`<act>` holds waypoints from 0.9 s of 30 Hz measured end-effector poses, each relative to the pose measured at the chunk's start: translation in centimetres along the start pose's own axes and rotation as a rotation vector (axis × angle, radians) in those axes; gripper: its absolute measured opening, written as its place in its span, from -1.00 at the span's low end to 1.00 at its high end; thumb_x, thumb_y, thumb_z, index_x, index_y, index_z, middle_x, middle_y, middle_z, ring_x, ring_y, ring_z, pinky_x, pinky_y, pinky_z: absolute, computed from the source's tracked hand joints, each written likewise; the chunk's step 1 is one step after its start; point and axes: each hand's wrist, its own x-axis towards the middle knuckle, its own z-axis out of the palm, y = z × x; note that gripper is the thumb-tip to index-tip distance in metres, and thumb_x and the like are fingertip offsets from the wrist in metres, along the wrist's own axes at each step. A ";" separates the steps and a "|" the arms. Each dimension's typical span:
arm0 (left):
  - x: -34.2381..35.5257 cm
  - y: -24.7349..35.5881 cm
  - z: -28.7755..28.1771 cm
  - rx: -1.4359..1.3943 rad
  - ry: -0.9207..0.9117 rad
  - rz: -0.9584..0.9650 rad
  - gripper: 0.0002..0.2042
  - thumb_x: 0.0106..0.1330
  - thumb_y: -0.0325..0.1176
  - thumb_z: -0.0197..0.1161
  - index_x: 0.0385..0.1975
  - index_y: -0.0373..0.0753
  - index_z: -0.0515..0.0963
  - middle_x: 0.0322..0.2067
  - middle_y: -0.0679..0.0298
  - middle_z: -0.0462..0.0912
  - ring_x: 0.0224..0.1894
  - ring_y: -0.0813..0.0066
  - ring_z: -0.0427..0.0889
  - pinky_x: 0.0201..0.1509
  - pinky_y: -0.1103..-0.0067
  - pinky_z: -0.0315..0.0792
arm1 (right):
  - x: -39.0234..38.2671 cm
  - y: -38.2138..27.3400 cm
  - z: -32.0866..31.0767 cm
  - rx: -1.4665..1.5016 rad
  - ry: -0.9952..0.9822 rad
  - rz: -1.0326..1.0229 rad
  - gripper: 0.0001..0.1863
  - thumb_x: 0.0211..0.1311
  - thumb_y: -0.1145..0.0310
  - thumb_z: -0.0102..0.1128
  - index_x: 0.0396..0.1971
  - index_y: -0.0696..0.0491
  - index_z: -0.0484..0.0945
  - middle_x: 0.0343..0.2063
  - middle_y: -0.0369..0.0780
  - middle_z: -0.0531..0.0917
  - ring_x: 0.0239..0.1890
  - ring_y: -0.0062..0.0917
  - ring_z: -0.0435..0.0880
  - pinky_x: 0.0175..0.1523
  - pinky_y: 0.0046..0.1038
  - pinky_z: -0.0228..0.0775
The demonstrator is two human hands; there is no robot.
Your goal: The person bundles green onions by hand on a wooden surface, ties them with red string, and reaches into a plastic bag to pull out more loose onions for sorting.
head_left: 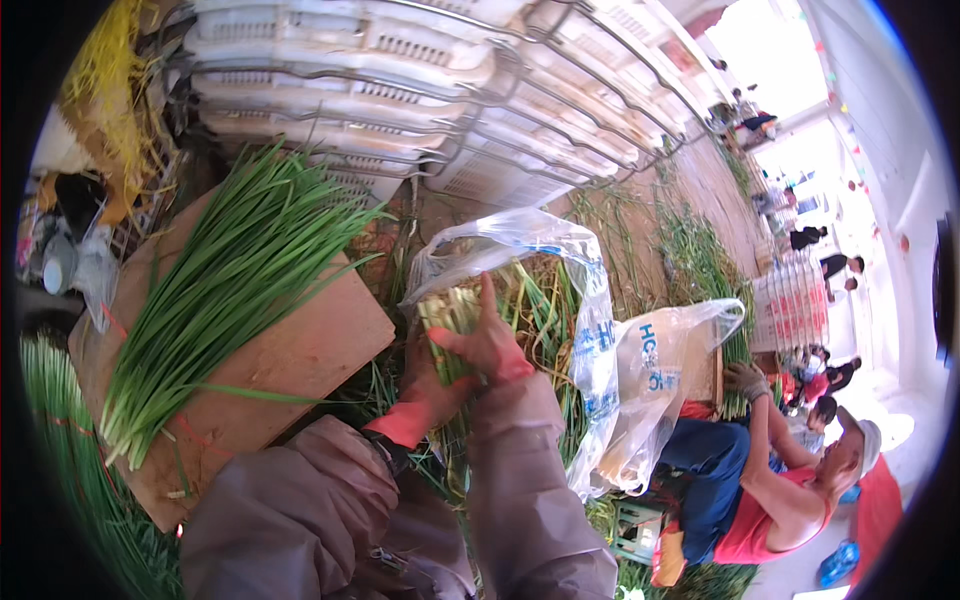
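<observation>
In front of me, a bunch of garlic chives [448,312] with its pale cut ends pointing away is held between my two hands. My right hand [488,338] grips it from the right, index finger stretched forward and thumb across the stalks. My left hand [428,375] is closed around its left side, with most fingers hidden behind the stalks. Both wrists have orange-pink cuffs. Just beyond and right of my hands is an open clear plastic bag [597,268] among loose leaves and yellowed trimmings [550,300]. To the left, a large pile of chives [235,285] lies on a brown board [310,365].
Stacked white crates [330,50] in a metal frame stand at the far side. More chives [70,430] are at the lower left. At right, a seated person [785,495] in red handles greens beside another plastic bag [650,390]. Loose greens [695,250] litter the floor.
</observation>
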 end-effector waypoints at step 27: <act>-3.1 7.9 0.6 -0.020 -0.208 0.306 -0.25 0.16 -0.19 0.27 0.33 -0.19 0.06 0.30 0.03 0.11 0.35 0.13 0.10 0.36 0.29 0.03 | -17.9 2.7 -3.4 0.964 0.312 -0.112 -0.31 -0.01 0.66 0.27 0.19 0.17 0.23 -0.16 -0.19 0.58 -0.15 -0.55 0.58 -0.03 -0.55 0.49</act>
